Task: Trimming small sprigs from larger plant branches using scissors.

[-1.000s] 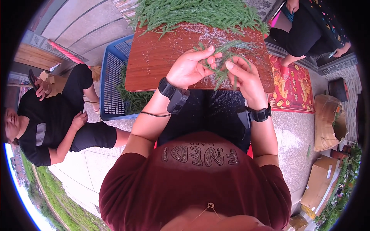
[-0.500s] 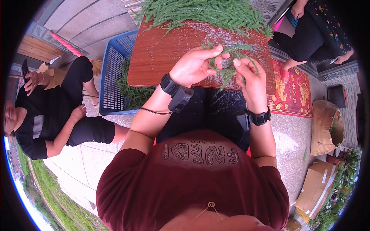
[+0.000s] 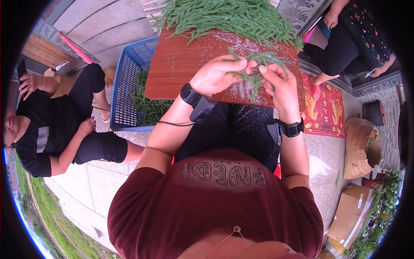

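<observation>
My left hand point(image 3: 217, 74) and my right hand point(image 3: 279, 84) are raised over the near edge of a reddish-brown wooden board point(image 3: 179, 62). Between them they pinch a green artificial pine sprig point(image 3: 255, 80), whose needly arms stick out in several directions. The left thumb and fingers close on its left part; the right thumb presses near its middle. Exactly where the stems meet is hidden by my fingertips. Beyond my hands, a thick heap of similar green sprigs point(image 3: 224, 19) covers the board's far side. White flecks lie scattered over the wood and on my dark trousers.
Left of the board stands a blue plastic basket point(image 3: 122, 93) with green sprigs inside. A person in black point(image 3: 56, 125) sits at the left with a phone; another person point(image 3: 345, 43) is at the upper right. Cardboard boxes point(image 3: 351, 211) and a red patterned mat point(image 3: 325, 105) lie to the right.
Both hands stay close together on the sprig; my right thumb has shifted slightly left and the sprig has turned a little. The whole view has tilted slightly.
</observation>
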The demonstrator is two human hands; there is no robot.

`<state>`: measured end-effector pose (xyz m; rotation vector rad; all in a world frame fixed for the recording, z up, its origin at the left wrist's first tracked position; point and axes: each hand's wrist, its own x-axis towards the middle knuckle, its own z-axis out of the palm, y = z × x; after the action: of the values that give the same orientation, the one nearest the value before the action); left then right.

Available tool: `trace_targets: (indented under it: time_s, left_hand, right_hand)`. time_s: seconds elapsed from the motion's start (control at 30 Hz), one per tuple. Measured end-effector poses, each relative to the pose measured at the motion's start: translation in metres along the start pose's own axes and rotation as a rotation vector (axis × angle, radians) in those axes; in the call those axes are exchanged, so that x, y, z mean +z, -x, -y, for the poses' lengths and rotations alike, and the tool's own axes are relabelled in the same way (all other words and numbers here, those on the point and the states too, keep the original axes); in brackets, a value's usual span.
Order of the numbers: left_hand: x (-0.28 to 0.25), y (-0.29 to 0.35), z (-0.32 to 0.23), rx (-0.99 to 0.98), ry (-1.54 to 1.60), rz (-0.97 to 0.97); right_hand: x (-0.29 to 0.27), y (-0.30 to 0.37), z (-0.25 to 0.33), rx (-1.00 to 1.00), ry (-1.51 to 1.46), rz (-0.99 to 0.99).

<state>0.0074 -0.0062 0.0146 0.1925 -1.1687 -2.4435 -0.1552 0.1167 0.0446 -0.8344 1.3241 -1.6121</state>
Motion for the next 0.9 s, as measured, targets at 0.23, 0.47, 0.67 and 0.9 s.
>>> trace_targets:
  time_s: [0.23,0.47,0.67,0.9]
  left_hand:
    - [-0.005,0.0,-0.003,0.026,0.221,0.051]
    - [-0.013,0.002,-0.034,0.122,0.16,-0.199]
    - [-0.049,0.034,-0.081,0.866,0.013,-0.739]
    - [-0.034,0.076,-0.118,1.259,-0.184,-0.819]
  right_hand:
    - [0.014,-0.002,0.011,0.01,0.001,0.018]
    - [0.017,-0.023,0.018,0.067,0.102,0.126]
    - [0.072,-0.066,0.018,0.121,0.144,0.24]
    - [0.246,-0.142,-0.015,0.159,0.226,0.611]
